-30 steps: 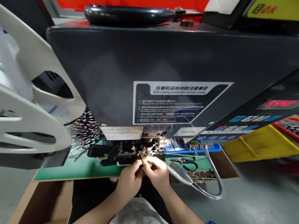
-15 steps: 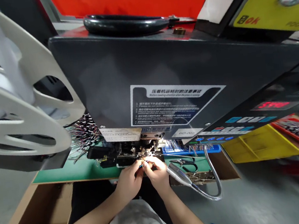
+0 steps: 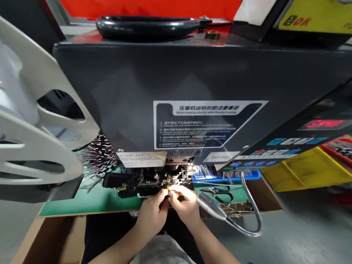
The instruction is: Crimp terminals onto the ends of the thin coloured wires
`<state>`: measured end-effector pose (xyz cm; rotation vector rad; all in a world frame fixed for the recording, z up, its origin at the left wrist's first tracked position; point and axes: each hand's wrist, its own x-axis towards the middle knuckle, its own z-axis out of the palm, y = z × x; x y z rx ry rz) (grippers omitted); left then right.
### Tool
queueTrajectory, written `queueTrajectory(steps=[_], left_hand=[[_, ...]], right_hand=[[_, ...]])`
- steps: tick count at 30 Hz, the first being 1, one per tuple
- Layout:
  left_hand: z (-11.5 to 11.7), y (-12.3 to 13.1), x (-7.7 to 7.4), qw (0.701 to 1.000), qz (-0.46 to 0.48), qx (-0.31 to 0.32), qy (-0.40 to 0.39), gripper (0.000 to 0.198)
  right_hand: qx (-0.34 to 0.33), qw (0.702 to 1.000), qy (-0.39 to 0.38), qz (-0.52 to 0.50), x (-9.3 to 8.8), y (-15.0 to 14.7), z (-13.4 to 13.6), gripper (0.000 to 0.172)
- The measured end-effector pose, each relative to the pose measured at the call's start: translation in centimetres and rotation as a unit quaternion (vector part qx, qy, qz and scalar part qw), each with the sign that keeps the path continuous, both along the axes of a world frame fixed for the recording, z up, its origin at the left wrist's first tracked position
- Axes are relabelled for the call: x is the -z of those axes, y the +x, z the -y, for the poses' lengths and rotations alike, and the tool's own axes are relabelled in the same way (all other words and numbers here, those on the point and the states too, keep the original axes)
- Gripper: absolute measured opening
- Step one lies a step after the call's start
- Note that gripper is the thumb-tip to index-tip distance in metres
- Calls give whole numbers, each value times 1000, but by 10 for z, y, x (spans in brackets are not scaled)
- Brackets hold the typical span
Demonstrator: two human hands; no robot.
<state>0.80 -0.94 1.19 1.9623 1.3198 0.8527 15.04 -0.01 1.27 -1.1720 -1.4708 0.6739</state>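
Now L hand (image 3: 152, 214) & R hand (image 3: 185, 203) both pinch wire (image 3: 168, 196), tip toward crimper (image 3: 156, 179).

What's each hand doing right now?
Left hand: pinched shut on a thin wire by the press.
Right hand: pinched on the same wire.

We see a green-topped counter (image 3: 85, 202). On it the dark crimping press (image 3: 189, 83) stands at twelve o'clock, a bundle of wires (image 3: 97, 156) lies at ten, and a blue tray (image 3: 229, 177) and black-handled scissors (image 3: 218, 190) lie at three.
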Motion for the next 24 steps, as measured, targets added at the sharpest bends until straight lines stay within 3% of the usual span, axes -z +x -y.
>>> queueTrajectory(steps=[13, 24], left_hand=[[-1, 0, -9, 1000, 11, 0, -5, 23], [-2, -1, 0, 1000, -21, -2, -11, 21]], right_hand=[[4, 1000, -12, -8, 3, 1, -1, 11], [-5, 1000, 5, -1, 10, 1, -2, 9]])
